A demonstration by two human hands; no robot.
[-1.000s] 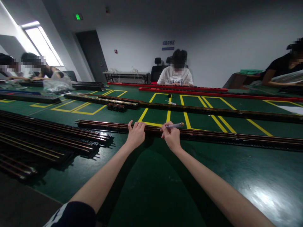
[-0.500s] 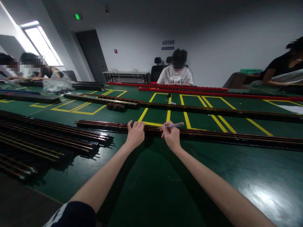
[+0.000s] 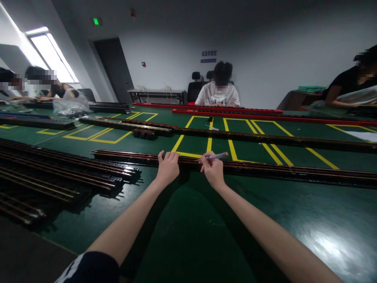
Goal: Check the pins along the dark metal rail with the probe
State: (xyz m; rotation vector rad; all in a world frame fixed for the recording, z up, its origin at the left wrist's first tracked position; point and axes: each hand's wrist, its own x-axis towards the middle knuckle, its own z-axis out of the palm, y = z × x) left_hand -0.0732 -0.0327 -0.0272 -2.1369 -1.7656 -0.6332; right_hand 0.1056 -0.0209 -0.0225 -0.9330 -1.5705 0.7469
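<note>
A long dark rail with copper-coloured strips [image 3: 279, 170] lies across the green table in front of me. My left hand [image 3: 169, 168] grips it near the middle, fingers bent over its top and far side, the outermost finger slightly raised. Just to the right, my right hand [image 3: 212, 169] pinches what looks like a small screwdriver with a clear handle [image 3: 217, 156]. Its thin shaft points left, low over the rail; whether the tip touches is too small to tell. The handle's amber end sticks out to the right.
Several similar rails [image 3: 55, 173] are stacked at the left. Behind mine run another long dark rail [image 3: 265, 137] and red rails [image 3: 226, 111]. A short dark piece [image 3: 144, 134] and a plastic bag [image 3: 71, 105] lie farther back. Co-workers sit across the table and at both sides.
</note>
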